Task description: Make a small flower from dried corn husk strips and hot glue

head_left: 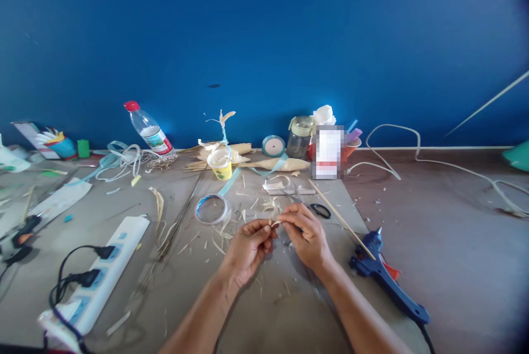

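Near the middle of the table, my left hand [253,243] and my right hand [305,232] meet with their fingertips close together. Between them is a small pale strip of dried husk [276,223], pinched by both. Curled husk pieces [271,205] show just beyond the fingers. To the right of my right hand lie scissors with a black handle [320,210], partly hidden behind the hand. A roll of clear tape [211,209] rests left of my left hand, among scattered husk scraps [219,246].
A blue glue gun [384,277] lies at right, a thin wooden stick [341,219] across it. At left is a white power strip [111,271] with plugs. Along the wall stand a yellow cup [220,169], a tilted bottle [151,130], a glass jar [300,139] and a ribbon spool [273,146].
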`<state>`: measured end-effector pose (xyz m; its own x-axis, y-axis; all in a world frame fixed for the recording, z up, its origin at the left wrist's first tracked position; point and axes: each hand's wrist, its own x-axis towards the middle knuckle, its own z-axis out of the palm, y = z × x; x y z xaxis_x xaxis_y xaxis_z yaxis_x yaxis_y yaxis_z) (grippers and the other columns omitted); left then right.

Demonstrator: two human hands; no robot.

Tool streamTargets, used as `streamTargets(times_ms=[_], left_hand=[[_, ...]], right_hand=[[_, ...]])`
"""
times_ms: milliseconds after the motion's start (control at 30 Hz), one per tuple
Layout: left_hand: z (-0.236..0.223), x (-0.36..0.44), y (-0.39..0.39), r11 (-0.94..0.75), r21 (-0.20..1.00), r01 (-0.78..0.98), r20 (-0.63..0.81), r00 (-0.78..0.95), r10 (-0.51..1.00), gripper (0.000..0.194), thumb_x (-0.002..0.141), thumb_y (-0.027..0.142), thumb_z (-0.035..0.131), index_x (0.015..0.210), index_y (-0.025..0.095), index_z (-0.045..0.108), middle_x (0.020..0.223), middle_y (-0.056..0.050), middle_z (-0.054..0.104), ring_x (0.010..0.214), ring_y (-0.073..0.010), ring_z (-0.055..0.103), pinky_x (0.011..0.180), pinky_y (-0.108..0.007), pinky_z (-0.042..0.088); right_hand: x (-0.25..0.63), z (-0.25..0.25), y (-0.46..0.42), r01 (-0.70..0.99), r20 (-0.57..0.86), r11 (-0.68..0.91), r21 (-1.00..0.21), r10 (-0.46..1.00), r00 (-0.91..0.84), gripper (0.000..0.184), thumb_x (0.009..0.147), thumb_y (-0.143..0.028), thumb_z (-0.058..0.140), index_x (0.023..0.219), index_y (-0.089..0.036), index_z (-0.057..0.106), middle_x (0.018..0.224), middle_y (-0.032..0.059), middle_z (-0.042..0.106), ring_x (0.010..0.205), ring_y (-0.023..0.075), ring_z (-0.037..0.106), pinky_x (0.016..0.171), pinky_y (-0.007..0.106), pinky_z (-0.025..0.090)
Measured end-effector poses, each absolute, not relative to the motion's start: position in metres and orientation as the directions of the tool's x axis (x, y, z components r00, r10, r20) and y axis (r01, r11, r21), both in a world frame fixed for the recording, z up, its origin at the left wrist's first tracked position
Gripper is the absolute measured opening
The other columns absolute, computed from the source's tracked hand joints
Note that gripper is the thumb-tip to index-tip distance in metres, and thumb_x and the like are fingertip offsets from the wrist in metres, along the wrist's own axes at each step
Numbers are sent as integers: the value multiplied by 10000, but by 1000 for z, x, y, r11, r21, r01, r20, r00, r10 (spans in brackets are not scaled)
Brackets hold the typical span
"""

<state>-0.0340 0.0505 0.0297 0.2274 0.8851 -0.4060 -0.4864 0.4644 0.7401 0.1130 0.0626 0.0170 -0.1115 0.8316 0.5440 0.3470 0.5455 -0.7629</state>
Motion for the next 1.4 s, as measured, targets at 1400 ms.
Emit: streamTargets(times_ms=[1400], left_hand=[[25,-32,49,370,869,-329,-355,107,929,234,682,347,671,684,116,635,550,20,486,474,-49,359,489,-202,259]], right_hand=[[112,24,59,43,-62,-57,-997,989,-134,276,790,-401,542,712,-151,629,591,-14,530,564,114,470,538,222,363]])
